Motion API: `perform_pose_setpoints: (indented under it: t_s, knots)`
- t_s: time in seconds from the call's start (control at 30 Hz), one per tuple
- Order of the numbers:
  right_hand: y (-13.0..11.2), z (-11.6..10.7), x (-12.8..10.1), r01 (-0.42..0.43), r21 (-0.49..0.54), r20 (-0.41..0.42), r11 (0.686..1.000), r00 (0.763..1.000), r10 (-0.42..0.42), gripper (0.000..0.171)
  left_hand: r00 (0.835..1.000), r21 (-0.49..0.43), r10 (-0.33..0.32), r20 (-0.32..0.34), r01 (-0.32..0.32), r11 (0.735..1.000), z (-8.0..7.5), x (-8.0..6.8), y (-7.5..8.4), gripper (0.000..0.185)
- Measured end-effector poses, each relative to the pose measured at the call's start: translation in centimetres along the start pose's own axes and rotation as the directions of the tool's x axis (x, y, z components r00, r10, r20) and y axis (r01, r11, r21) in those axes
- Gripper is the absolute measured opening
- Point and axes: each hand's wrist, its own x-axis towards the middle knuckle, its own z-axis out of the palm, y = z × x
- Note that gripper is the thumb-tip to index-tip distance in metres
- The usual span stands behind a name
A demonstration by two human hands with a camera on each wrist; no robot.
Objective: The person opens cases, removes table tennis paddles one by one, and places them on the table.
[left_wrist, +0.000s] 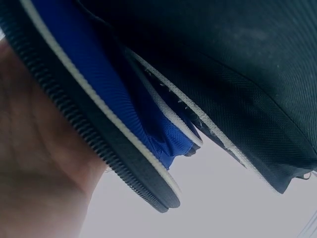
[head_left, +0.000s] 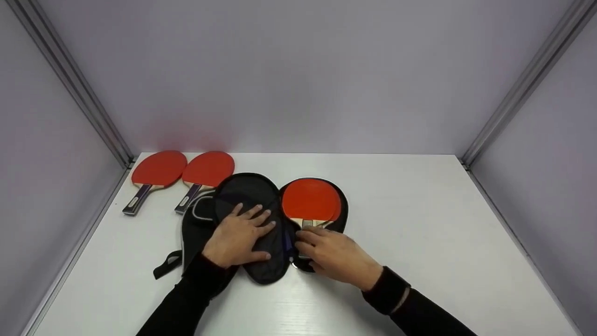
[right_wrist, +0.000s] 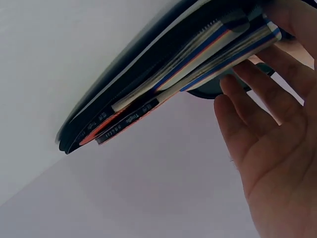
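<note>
My left hand [head_left: 239, 239] lies with spread fingers on the black flap [head_left: 247, 191] of an unzipped paddle case. Blue lining [left_wrist: 84, 64] shows inside a zippered edge in the left wrist view. In the case's other half [head_left: 344, 212] lie two stacked red table tennis paddles [head_left: 310, 198], handles toward me. My right hand [head_left: 336, 255] touches the handles, its fingers fairly straight across them. From the side, the right wrist view shows both paddle handles [right_wrist: 218, 67] one over the other beside the fingers. The handle ends are partly hidden by the hand.
Two more red paddles [head_left: 161, 168] [head_left: 208, 169] lie at the back left of the white table [head_left: 410, 224]. A second black case [head_left: 195, 233] with a strap [head_left: 168, 265] sits partly under the flap and left hand. Pale walls [head_left: 298, 84] enclose the table's back and sides.
</note>
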Motion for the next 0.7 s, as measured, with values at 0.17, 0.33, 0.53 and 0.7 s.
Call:
perform_pose_setpoints:
  t_s: [0.17,0.33,0.53,0.7]
  knots:
    - [-0.6,0.7,0.4,-0.036,-0.09,0.008,0.995,0.999,0.037,0.047,1.0,0.007,0.0,0.0,0.0,1.0,0.0,0.0,0.0,0.08]
    - [-0.7,1.1,0.5,-0.042,-0.107,-0.018,0.993,0.999,0.04,0.037,1.0,0.005,-0.004,0.019,0.004,1.0,0.1,0.1,-0.1,0.081]
    - [-0.1,0.9,0.5,-0.054,-0.068,-0.075,0.996,0.996,0.049,0.03,1.0,0.013,0.004,0.014,-0.004,1.0,0.1,0.1,0.0,0.081]
    - [0.7,0.6,0.5,-0.05,-0.056,-0.155,0.997,0.987,0.041,0.029,1.0,0.023,0.012,-0.005,-0.012,1.0,0.0,0.0,0.0,0.08]
